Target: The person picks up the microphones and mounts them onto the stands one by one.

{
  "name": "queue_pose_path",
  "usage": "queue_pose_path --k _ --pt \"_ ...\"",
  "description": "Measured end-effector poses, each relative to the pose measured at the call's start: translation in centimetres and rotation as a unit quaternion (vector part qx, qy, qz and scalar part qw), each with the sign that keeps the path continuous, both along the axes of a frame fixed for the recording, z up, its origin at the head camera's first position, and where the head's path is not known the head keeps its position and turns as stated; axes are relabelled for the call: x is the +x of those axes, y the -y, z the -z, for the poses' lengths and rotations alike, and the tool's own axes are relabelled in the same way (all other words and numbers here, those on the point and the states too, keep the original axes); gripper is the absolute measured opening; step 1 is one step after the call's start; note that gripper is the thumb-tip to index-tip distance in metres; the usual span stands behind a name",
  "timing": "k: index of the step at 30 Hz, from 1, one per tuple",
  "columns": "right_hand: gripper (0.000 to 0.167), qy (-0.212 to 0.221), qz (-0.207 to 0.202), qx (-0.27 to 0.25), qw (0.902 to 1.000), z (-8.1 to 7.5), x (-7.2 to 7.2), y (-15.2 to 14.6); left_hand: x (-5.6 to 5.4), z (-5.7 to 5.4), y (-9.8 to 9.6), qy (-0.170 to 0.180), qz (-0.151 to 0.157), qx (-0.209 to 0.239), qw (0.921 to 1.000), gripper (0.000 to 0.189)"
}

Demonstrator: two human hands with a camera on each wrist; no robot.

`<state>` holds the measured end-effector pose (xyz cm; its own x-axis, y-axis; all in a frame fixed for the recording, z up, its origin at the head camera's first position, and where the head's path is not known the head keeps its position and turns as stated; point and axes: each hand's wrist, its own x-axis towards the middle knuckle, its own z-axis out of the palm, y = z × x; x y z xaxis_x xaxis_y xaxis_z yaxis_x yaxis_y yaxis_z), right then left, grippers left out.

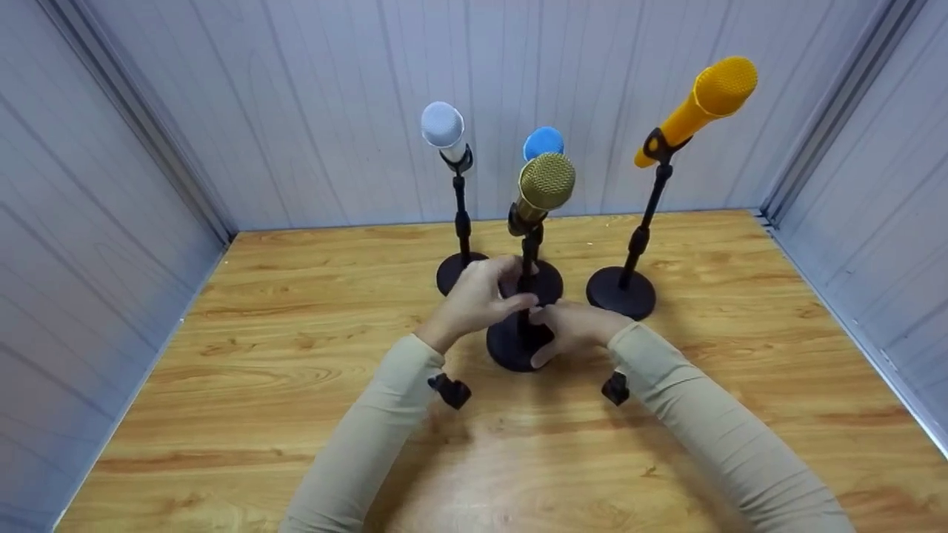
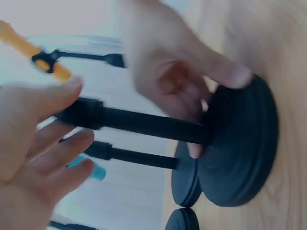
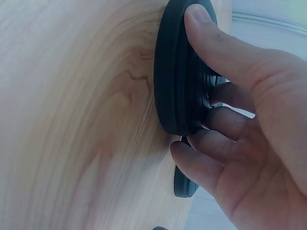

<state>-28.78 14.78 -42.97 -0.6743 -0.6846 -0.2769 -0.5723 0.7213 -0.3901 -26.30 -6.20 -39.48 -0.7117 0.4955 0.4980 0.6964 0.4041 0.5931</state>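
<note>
A gold microphone sits tilted in the clip of a black desk stand with a round base. My left hand holds the stand's pole, thumb on one side and fingers on the other; the left wrist view shows them around a collar. Low down, my right hand grips the round base, its thumb on the upper face near the rim and its fingers curled in by the pole. Just behind stands a blue microphone, its stand partly hidden by the gold one.
A white microphone on a black stand is at the back left, its base partly behind my left hand. To the right, a yellow microphone leans in its own stand. Ribbed panel walls enclose the wooden tabletop.
</note>
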Motion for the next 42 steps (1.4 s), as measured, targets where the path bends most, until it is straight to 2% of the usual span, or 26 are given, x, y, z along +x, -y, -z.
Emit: queue_pose_path --k 2,4,6,8,11,15,18,21,25,28,30,35,42 --pt "0.079 0.006 0.005 0.001 1.0000 0.1 -0.1 0.0 -0.1 -0.1 0.3 0.067 0.058 0.003 0.9961 0.031" --pt "0.078 0.008 0.005 0.002 1.0000 0.1 -0.1 0.0 -0.2 -0.1 0.4 0.124 0.100 0.017 0.9870 0.037" --pt "0.076 0.009 0.003 0.000 0.9999 0.2 -0.2 0.0 -0.2 0.1 0.5 0.159 0.119 0.036 0.9795 0.038" --pt "0.075 0.009 0.002 -0.001 1.0000 0.2 -0.2 0.0 -0.3 0.3 0.5 0.171 0.124 0.050 0.9762 0.039" --pt "0.073 0.003 0.000 -0.002 1.0000 0.2 -0.2 0.0 -0.4 0.6 0.5 0.167 0.125 0.062 0.9760 0.038" --pt "0.071 -0.005 -0.001 -0.001 1.0000 0.2 -0.2 -0.1 -0.6 0.7 0.4 0.139 0.132 0.065 0.9793 0.040" --pt "0.072 -0.004 0.000 -0.001 1.0000 0.2 -0.2 -0.2 -0.5 0.7 0.3 0.105 0.115 0.059 0.9860 0.039" --pt "0.075 -0.003 0.002 0.002 1.0000 0.2 -0.1 -0.3 -0.4 0.8 0.3 0.081 0.085 0.057 0.9915 0.035" --pt "0.080 -0.003 0.004 0.000 1.0000 0.2 0.1 -0.4 -0.3 1.1 -0.1 0.041 0.050 0.060 0.9961 0.028" --pt "0.078 -0.003 0.001 -0.010 0.9999 0.2 0.1 -0.4 -0.2 1.3 -0.3 0.019 0.030 0.067 0.9971 0.020" --pt "0.074 -0.005 -0.004 -0.018 0.9998 0.2 0.1 -0.4 -0.1 1.4 -0.5 0.014 0.020 0.072 0.9971 0.017" --pt "0.065 -0.013 -0.027 -0.025 0.9992 0.3 -0.1 -0.4 0.2 1.2 -0.8 0.030 0.013 0.085 0.9958 0.021" --pt "0.072 0.012 -0.019 -0.027 0.9994 0.3 -0.2 -0.5 0.5 0.2 -1.0 0.034 -0.004 0.098 0.9946 0.022"
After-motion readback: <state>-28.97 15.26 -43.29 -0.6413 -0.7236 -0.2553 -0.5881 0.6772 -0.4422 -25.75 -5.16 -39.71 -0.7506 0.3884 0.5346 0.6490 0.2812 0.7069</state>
